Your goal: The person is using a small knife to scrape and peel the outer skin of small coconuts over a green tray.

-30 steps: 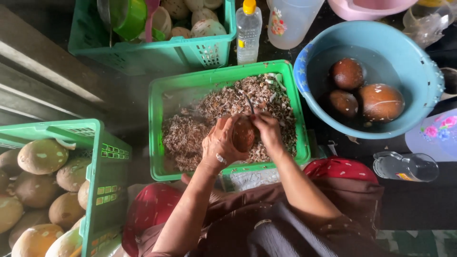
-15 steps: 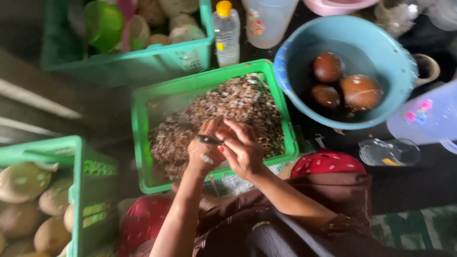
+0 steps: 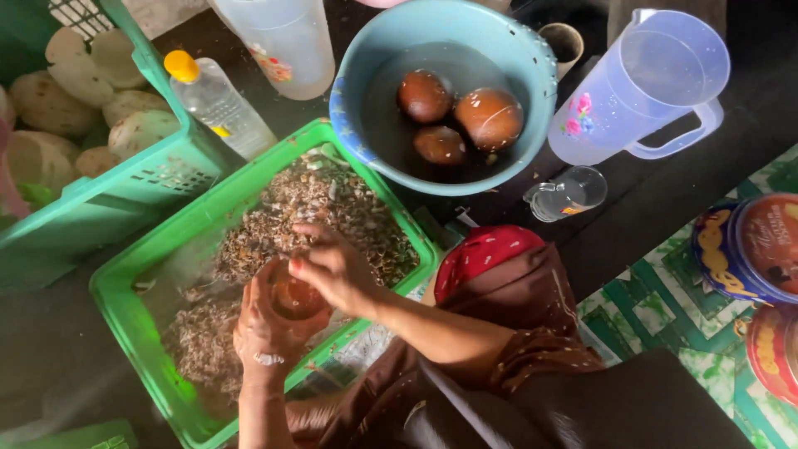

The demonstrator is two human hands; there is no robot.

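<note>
Hands first: our left hand [image 3: 268,328], ring on one finger, is cupped snugly around a small brown round thing [image 3: 295,298] that looks like an egg, while our right hand [image 3: 332,268] curls loosely over the top of it with fingertips touching it, both hanging over the green plastic crate [image 3: 125,283] full of brownish husk scraps [image 3: 332,204]. Just past the crate we've got a blue basin [image 3: 532,66] of water with three brown eggs [image 3: 490,118] in it, plus a clear bottle with a yellow cap [image 3: 218,101], a translucent jug [image 3: 636,83] and a teal crate [image 3: 158,179] of pale eggs.
</note>
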